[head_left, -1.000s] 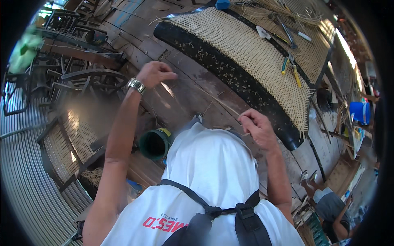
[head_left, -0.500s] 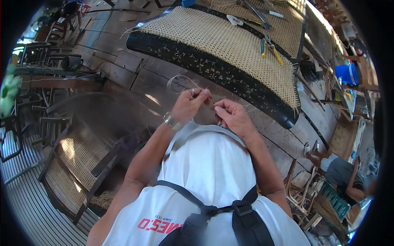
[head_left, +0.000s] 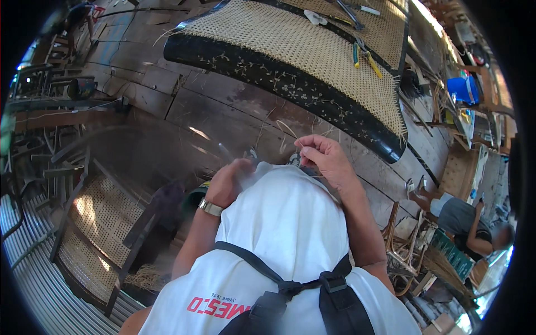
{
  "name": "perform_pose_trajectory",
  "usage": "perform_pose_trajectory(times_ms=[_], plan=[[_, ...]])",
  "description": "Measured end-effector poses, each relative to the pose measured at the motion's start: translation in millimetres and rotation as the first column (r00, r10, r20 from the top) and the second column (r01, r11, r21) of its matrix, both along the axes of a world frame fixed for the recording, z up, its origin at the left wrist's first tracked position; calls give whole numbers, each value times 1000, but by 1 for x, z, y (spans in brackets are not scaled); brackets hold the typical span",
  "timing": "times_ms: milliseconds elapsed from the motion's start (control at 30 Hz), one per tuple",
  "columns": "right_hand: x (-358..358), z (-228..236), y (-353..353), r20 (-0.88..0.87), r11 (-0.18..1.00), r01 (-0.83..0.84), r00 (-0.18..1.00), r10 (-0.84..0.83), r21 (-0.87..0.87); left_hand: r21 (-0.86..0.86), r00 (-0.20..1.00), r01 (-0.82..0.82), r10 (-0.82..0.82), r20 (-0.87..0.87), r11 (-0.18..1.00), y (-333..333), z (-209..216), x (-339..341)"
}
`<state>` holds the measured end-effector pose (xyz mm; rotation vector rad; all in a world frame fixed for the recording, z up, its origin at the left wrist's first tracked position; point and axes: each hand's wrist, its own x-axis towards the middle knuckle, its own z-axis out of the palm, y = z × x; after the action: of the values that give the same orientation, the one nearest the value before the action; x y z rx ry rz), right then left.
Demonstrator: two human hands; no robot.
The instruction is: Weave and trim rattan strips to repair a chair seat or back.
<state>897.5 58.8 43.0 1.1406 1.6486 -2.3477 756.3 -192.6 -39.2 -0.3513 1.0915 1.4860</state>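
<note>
My right hand point(head_left: 328, 162) is raised in front of the white shirt, thumb and forefinger pinched on a thin pale cane strip point(head_left: 288, 129) that curls up and away. Lower and to the left, my left hand point(head_left: 230, 181) is curled and partly blurred beside the shirt. A slim greyish tip point(head_left: 223, 148) shows just beyond its fingers; what it belongs to is unclear. Ahead of both hands lies a large woven cane panel point(head_left: 268, 34) in a curved black frame point(head_left: 290, 89) painted with pale flowers. Neither hand touches it.
Pliers with yellow and green handles point(head_left: 368, 58), a hammer-like tool point(head_left: 350, 15) and a white marker point(head_left: 370, 10) lie on the panel. Left stand dark chair frames point(head_left: 61, 106) and another cane panel point(head_left: 106, 218). A blue bucket point(head_left: 462, 90) and a seated person point(head_left: 463, 220) are at right.
My hands have moved apart. The left dropped back to the left, away from the cane strip; the right keeps its pinch on the strip. The view has shifted slightly.
</note>
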Motion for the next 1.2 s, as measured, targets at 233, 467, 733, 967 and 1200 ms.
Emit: perform_pose_trajectory(times_ms=[233, 467, 733, 967, 1200], plan=[[-26, -1, -11, -32, 995, -91, 995, 90, -36, 223, 989, -148, 146, 29, 963, -15, 47, -25], [-52, -1, -26, -87, 988, -137, 986, 143, 64, 384, 980, -191, 200, 18, 904, 45, 51, -35], [-36, 1, -12, 1, 926, -249, 965, 260, -284, 622, 949, -222, 312, -37, 751, 66, 26, -82], [-43, -4, -25, -50, 960, -61, 998, 49, -275, 649, 950, -253, 313, 25, 718, 76, 28, -94], [-58, -5, -26, -82, 977, -47, 994, 66, 209, 433, 944, -330, 288, 161, 839, 58, 21, -54]])
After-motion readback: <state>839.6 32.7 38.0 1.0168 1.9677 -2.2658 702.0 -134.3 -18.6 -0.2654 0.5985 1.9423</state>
